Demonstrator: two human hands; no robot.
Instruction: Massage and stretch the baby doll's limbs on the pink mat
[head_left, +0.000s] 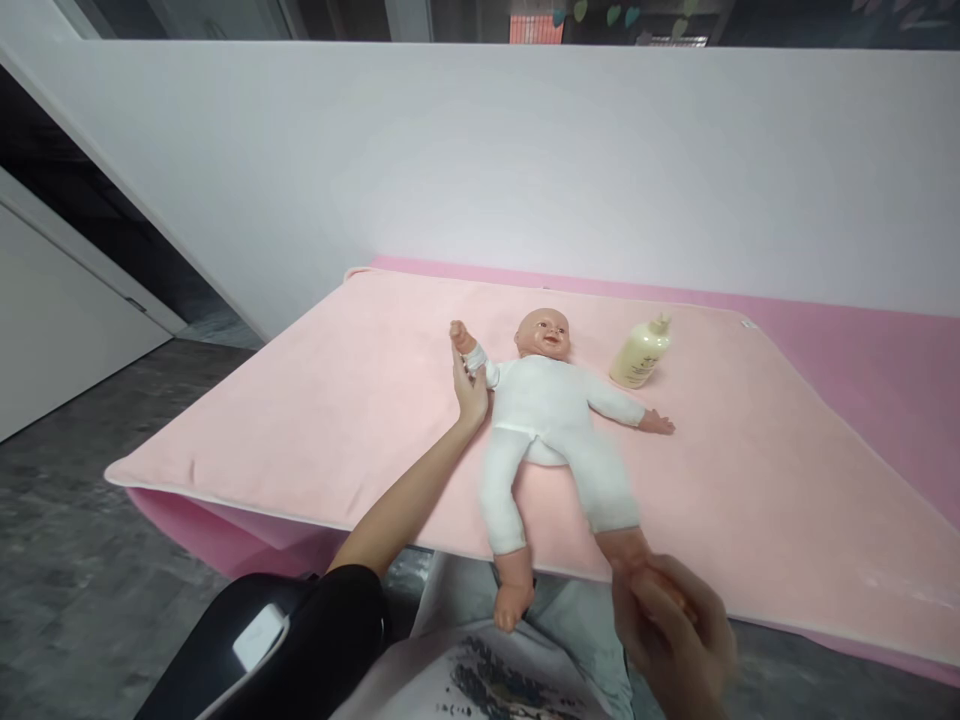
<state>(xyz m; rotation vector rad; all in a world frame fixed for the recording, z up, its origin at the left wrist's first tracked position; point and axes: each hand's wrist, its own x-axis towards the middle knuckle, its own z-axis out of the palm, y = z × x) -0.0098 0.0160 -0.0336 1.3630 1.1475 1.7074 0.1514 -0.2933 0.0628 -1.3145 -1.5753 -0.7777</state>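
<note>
A baby doll (pixel 544 400) with a white cloth body lies on its back on a pink mat (pixel 300 400), head toward the wall. My left hand (pixel 472 392) is closed around the doll's arm on the left side of the view, just below its small raised hand. Lower right, my right hand (pixel 675 625) grips the doll's foot at the mat's front edge, slightly blurred. Most of that foot is hidden by my fingers. The doll's other foot (pixel 514 598) hangs over the edge near my lap.
A pale yellow pump bottle (pixel 640 355) stands tilted in view on the mat, right of the doll's head. Behind the mat rises a white wall (pixel 525 160). Deeper pink padding (pixel 862 390) shows along the right. Grey floor (pixel 60 520) is at the left.
</note>
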